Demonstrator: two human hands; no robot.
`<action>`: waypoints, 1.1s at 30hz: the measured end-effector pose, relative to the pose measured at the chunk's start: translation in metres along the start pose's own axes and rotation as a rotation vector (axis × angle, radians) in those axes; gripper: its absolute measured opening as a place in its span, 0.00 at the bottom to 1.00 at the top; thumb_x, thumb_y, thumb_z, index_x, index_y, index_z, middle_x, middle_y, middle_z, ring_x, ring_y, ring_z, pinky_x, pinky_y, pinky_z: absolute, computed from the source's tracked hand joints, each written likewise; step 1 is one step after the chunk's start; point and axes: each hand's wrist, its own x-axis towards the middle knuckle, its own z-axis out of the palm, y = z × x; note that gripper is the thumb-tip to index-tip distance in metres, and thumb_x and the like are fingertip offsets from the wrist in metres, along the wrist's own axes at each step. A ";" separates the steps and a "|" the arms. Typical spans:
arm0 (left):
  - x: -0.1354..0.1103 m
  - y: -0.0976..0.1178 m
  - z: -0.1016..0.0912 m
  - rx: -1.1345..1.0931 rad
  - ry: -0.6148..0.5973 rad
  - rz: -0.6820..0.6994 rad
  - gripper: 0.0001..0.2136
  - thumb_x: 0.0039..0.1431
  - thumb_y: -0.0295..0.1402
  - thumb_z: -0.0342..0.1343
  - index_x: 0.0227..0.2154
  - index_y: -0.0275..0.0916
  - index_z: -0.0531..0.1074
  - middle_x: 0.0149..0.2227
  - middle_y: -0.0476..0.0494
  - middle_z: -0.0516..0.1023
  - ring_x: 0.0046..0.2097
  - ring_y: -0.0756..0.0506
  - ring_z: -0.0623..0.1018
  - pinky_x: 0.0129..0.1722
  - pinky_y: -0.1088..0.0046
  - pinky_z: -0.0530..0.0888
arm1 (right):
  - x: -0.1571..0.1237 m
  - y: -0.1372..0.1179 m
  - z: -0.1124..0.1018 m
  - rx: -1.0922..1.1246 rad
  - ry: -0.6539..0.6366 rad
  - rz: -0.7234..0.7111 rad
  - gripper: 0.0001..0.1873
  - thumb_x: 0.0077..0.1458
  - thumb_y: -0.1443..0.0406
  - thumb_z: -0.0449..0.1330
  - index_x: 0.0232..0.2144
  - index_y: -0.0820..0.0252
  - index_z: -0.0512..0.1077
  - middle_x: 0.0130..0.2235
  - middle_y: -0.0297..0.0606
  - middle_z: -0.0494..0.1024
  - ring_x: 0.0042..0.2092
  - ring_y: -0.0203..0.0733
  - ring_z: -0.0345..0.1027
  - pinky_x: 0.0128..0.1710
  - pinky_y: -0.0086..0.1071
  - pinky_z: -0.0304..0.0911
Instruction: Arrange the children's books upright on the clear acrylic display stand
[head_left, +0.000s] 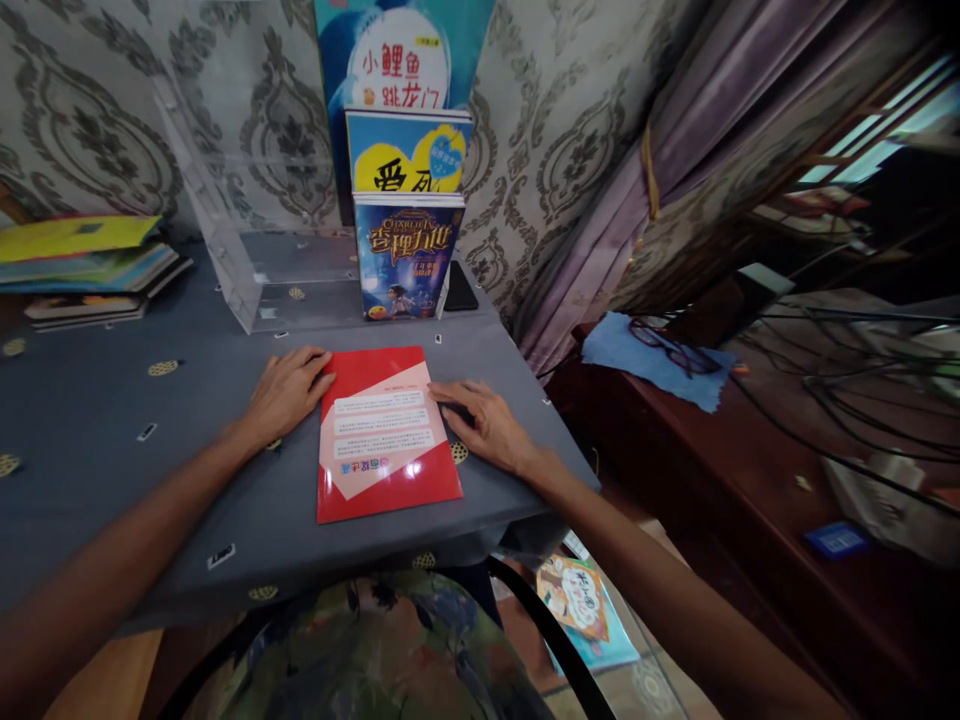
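Observation:
A red book lies flat on the grey-blue tablecloth, with its printed text upside down to me. My left hand rests on the cloth, its stretched-out fingers touching the book's upper left edge. At the opposite edge lies my right hand, fingers extended and fingertips touching the book's side. Neither hand is wrapped round the book. Just behind it, a dark blue storybook stands upright in front of a blue and yellow book. A taller teal book rises behind them.
A clear acrylic stand occupies the back of the table. Stacked books lie at the far left. A black phone-like object sits beside the upright books. Right of the table, a reddish-brown desk holds glasses on a blue cloth and tangled cables.

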 end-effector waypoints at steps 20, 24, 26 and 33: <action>0.002 -0.004 0.000 0.025 -0.024 0.012 0.20 0.68 0.40 0.41 0.56 0.40 0.70 0.56 0.37 0.73 0.55 0.36 0.72 0.52 0.57 0.68 | -0.079 -0.036 0.000 0.103 0.028 -0.018 0.19 0.65 0.65 0.53 0.55 0.49 0.73 0.48 0.40 0.80 0.51 0.45 0.72 0.53 0.46 0.70; 0.002 -0.005 -0.001 0.004 -0.037 0.018 0.20 0.69 0.41 0.41 0.56 0.42 0.70 0.56 0.37 0.72 0.55 0.35 0.72 0.52 0.55 0.68 | -0.092 -0.042 0.005 0.138 0.063 -0.008 0.15 0.65 0.62 0.56 0.52 0.49 0.75 0.45 0.39 0.81 0.48 0.44 0.74 0.50 0.42 0.72; 0.002 -0.004 -0.001 -0.004 -0.038 0.015 0.19 0.69 0.41 0.41 0.55 0.42 0.70 0.56 0.37 0.73 0.55 0.36 0.71 0.52 0.56 0.68 | -0.094 -0.042 0.009 0.132 0.115 -0.026 0.13 0.66 0.62 0.57 0.50 0.49 0.76 0.44 0.39 0.81 0.46 0.43 0.75 0.47 0.40 0.73; 0.002 -0.012 0.001 -0.080 -0.013 0.039 0.20 0.69 0.41 0.43 0.56 0.39 0.70 0.57 0.37 0.72 0.57 0.37 0.72 0.55 0.56 0.68 | -0.086 -0.041 0.013 0.093 0.222 -0.135 0.13 0.64 0.68 0.59 0.49 0.52 0.76 0.39 0.37 0.82 0.40 0.39 0.76 0.40 0.32 0.75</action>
